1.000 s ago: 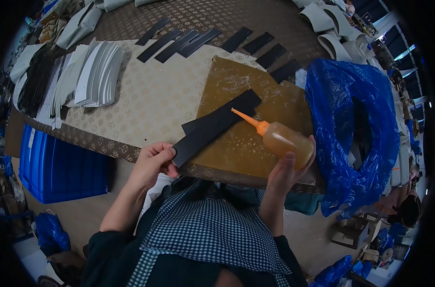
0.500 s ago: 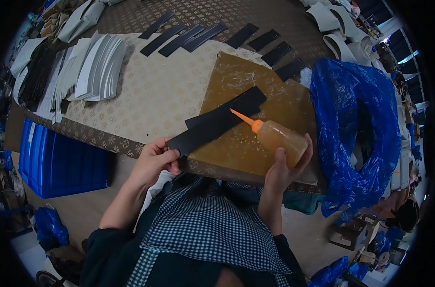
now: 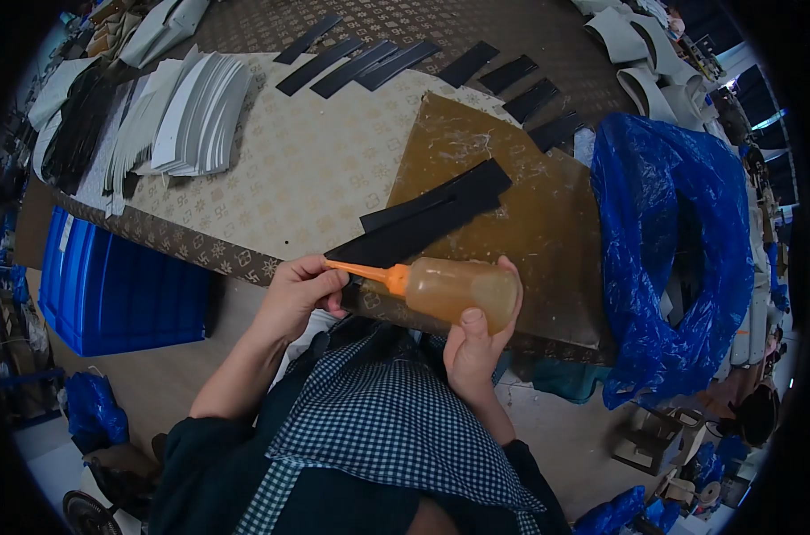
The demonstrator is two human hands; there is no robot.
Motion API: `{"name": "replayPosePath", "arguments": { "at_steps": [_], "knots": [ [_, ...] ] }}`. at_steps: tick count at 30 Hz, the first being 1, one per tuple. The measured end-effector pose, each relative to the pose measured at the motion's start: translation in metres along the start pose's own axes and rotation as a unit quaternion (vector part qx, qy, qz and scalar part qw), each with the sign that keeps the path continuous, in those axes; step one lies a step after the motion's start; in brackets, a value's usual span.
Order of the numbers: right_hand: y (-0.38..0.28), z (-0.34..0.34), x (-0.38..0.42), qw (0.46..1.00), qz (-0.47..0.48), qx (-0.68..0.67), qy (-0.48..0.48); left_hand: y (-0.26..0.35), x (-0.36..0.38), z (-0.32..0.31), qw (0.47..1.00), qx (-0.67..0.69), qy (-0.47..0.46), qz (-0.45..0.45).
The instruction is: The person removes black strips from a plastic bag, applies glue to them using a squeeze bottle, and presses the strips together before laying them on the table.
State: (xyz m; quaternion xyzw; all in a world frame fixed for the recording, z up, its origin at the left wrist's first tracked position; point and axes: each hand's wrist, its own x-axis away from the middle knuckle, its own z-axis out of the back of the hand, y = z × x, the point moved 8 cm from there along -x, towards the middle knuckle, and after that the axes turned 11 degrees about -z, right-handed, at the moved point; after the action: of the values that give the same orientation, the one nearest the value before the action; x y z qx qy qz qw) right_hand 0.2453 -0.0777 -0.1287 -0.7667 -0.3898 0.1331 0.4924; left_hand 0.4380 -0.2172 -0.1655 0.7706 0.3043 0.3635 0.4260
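My left hand (image 3: 302, 292) pinches the near end of a black strip (image 3: 427, 228) between thumb and fingers. That strip slants up and away over a brown board (image 3: 547, 250), and another black strip (image 3: 385, 215) lies partly beneath it. In my right hand (image 3: 483, 346) is a squeeze bottle (image 3: 463, 290) with amber contents, held on its side. Its long orange nozzle (image 3: 369, 272) points left, with the tip right at my left fingertips and the strip's near end.
Several black strips (image 3: 396, 65) lie spread along the far side of the patterned table (image 3: 289, 178). Stacks of white strips (image 3: 200, 116) and black strips (image 3: 73, 134) stand at the left. A blue plastic bag (image 3: 637, 223) sits at the right; a blue bin (image 3: 119, 294) is below the left edge.
My right hand has brought the bottle left and nearer to me, its nozzle going from the strip's middle to the near end. My left hand keeps its hold on the strip.
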Motion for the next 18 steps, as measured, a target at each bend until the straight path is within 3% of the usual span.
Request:
{"name": "replayPosePath", "arguments": {
  "at_steps": [2, 10, 18],
  "knots": [
    [-0.011, 0.006, -0.002, 0.999, -0.008, -0.027, 0.016, 0.0, -0.001, 0.0, 1.0, 0.006, -0.001, -0.006],
    [-0.07, 0.082, -0.008, 0.962, 0.185, 0.097, 0.174, 0.001, -0.003, 0.0, 0.999, 0.03, -0.001, -0.009],
    [-0.062, 0.073, -0.012, 0.968, 0.165, 0.102, 0.157, 0.0, -0.005, 0.0, 0.999, 0.03, -0.004, -0.013]
  ]
}}
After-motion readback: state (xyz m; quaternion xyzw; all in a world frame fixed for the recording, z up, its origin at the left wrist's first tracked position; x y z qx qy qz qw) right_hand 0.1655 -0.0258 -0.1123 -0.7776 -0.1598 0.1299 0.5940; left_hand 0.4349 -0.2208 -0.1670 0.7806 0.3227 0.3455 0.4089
